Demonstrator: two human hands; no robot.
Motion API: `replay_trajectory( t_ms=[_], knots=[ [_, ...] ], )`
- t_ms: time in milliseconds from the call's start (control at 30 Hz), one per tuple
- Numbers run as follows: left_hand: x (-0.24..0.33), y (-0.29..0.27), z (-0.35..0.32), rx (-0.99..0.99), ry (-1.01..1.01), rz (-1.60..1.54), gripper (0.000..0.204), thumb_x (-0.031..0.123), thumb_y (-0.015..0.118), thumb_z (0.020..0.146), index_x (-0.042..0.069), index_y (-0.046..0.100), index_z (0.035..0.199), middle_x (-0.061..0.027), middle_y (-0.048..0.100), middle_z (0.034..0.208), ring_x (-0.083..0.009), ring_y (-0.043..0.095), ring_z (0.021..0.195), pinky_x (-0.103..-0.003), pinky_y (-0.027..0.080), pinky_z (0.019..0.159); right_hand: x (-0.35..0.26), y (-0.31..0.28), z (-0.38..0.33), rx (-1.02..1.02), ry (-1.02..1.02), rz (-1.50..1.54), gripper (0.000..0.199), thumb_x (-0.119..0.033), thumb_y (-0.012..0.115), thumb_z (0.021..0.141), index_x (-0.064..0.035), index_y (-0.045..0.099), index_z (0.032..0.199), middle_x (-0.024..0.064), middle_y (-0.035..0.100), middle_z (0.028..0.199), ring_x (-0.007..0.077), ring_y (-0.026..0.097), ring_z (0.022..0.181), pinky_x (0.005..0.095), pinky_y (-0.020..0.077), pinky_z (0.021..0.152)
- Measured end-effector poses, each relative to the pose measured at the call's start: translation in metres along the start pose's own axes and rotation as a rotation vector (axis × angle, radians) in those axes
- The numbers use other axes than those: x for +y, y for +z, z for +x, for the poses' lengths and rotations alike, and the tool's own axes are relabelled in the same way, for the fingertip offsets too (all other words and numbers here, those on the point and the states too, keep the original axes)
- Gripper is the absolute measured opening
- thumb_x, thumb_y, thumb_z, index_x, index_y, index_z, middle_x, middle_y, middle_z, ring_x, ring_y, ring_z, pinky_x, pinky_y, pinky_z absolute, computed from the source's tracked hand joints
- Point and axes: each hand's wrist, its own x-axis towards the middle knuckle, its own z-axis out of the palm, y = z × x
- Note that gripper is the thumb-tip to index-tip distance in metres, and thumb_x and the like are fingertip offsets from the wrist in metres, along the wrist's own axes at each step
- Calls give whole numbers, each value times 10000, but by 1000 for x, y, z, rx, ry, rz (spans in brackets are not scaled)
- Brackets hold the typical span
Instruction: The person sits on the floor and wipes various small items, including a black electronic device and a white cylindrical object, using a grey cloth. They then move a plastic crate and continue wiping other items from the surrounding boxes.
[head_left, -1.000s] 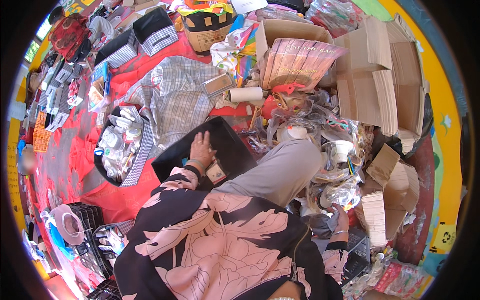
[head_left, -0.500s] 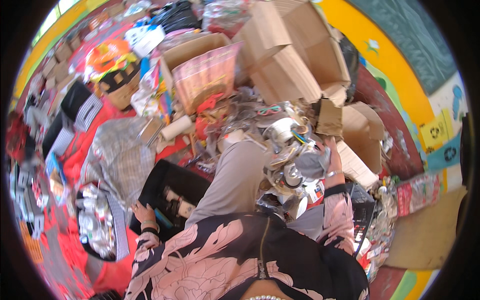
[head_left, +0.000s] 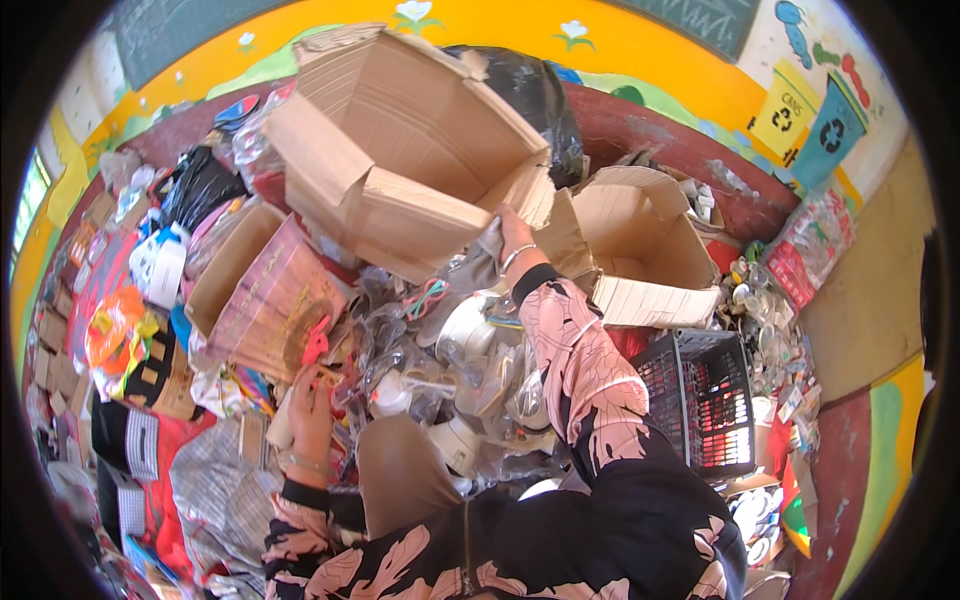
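Observation:
My right hand (head_left: 516, 240) is stretched forward at the near rim of a large open cardboard box (head_left: 400, 215). Its fingers are closed on a crumpled grey piece (head_left: 484, 256), whose kind I cannot make out. My left hand (head_left: 311, 412) is over the left side of the pile, fingers extended and slightly apart, just below a red scrap (head_left: 316, 343). Whether its fingertips touch anything is unclear. Between my arms lies a heap of mixed plastic scrap (head_left: 440, 375), with clear and grey pieces and a white round tub (head_left: 464, 328).
A pink printed carton (head_left: 265, 300) stands left of the heap. Right of it are a smaller open cardboard box (head_left: 640, 235) and a black plastic crate (head_left: 700, 400). A black bag (head_left: 525, 110) stands behind the large box. A checked grey sack (head_left: 215, 490) lies at near left.
My view has turned right. My left hand has come up from the black container to the heap's left side. My right hand has moved forward with the grey piece to the large box.

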Motion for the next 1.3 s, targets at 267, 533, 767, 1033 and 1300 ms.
replay_trajectory(
  t_ms=[267,533,767,1033,1300],
  knots=[
    [-7,141,164,-214,-898,-1190,762,543,530,805,35,313,1331,-228,321,1308,-361,327,1211,-476,279,1011,10,2,-26,-103,-1323,-1861,205,-84,466,745,-97,645,647,58,627,632,204,620,631,335,487,539],
    [67,202,151,-339,-566,-1632,658,528,462,825,36,408,1257,-216,391,1304,-346,346,1232,-535,287,1012,-5,-5,-117,-69,-924,-915,207,-150,550,728,43,573,799,235,595,683,375,599,672,399,495,661],
    [165,198,84,-349,-555,-1502,547,443,456,866,10,454,1201,-185,471,1240,-327,446,1152,-503,332,998,-71,-102,-245,-56,-873,-520,196,-124,540,769,19,577,898,126,609,741,224,597,717,332,479,664],
    [276,258,-1,-1001,-458,-1807,453,364,468,876,80,464,1230,-101,494,1255,-256,424,1195,-468,262,1040,-135,-249,-380,244,-754,-308,156,-97,546,734,28,540,827,84,560,686,168,537,629,339,452,541],
    [455,400,-113,-1373,-540,-1749,444,356,416,914,17,355,1195,-165,263,1360,-328,175,1310,-584,230,1029,-259,-399,-444,884,-825,-335,291,-220,639,718,9,618,896,102,603,753,188,552,597,342,453,518]
  ],
)
